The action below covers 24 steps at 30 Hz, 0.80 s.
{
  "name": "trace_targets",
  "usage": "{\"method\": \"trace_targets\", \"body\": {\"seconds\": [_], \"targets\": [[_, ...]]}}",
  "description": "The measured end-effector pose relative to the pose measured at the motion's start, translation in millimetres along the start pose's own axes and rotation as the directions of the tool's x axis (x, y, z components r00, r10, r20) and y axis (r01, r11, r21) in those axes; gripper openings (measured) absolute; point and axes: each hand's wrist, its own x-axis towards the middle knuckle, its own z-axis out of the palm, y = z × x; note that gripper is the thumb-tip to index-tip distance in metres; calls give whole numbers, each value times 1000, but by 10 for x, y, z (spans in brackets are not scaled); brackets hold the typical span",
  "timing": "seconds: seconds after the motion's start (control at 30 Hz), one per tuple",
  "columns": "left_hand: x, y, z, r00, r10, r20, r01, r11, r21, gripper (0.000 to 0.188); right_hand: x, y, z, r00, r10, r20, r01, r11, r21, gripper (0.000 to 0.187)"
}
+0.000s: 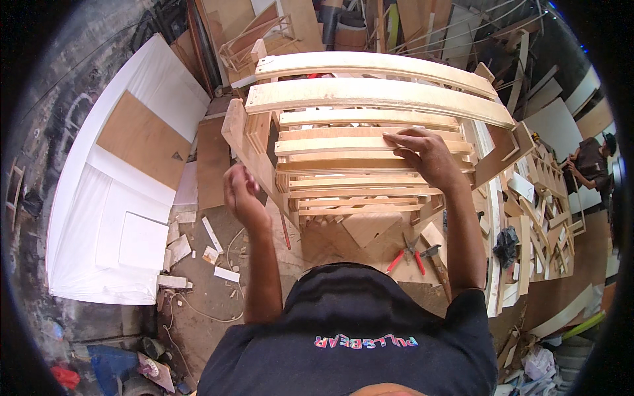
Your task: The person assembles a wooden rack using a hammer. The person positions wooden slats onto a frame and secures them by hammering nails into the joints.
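In front of me stands a slatted wooden frame [380,96] of pale boards, like a chair or bench. Two wide slats run across its top, with several narrower slats below. My right hand [422,155] reaches over the middle slats, its fingers stretched to the left and touching a narrow slat [337,145]. Beside the frame's left side board [254,158] is my left hand [241,191], fingers curled closed. What it holds, if anything, is hidden.
Red-handled pincers [409,256] and a hammer [437,265] lie below the frame. A white panel [109,224] leans at left; offcuts [211,254] and a cable [198,313] litter the floor. Another person [591,165] is at far right near stacked wooden frames [545,211].
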Motion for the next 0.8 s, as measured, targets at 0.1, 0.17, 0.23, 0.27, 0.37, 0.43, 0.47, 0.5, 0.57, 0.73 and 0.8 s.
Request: {"method": "trace_targets", "body": {"seconds": [0.1, 0.17, 0.23, 0.27, 0.37, 0.43, 0.47, 0.5, 0.57, 0.73, 0.8], "targets": [[351, 33, -17, 917, -340, 210, 329, 940, 86, 26, 46, 7, 23, 999, -54, 6, 54, 998, -10, 33], [486, 54, -65, 805, -456, 379, 407, 890, 206, 32, 53, 41, 51, 991, -136, -7, 135, 986, -97, 33], [538, 15, -42, 795, -445, 411, 404, 895, 188, 31, 30, 80, 72, 993, -114, -1, 113, 985, -133, 37], [566, 0, -25, 790, -438, 430, 401, 898, 179, 30, 21, 88, 76, 995, -103, 0, 102, 983, -153, 39], [596, -24, 6, 810, -395, 433, 195, 878, 437, 33, -21, 57, 98, 999, -34, -9, 33, 990, -139, 38], [598, -42, 48, 801, -412, 434, 248, 888, 386, 33, -29, 63, 89, 999, -38, -21, 35, 991, -132, 38], [592, -52, 68, 795, -423, 435, 276, 891, 361, 33, -30, 64, 79, 999, -44, -25, 41, 990, -133, 38], [590, -81, 60, 795, -422, 435, 290, 895, 338, 32, -31, 65, 73, 998, -52, -29, 47, 990, -134, 38], [597, -132, 40, 793, -423, 439, 317, 901, 296, 32, -47, 62, 80, 996, -62, -56, 54, 989, -139, 38], [602, -189, -10, 803, -392, 449, 268, 910, 315, 34, -45, 8, 79, 998, -31, -53, 25, 994, -109, 36], [577, -221, -25, 816, -387, 429, 291, 917, 274, 34, -44, -82, 71, 999, 8, -33, -11, 996, -84, 31]]}}
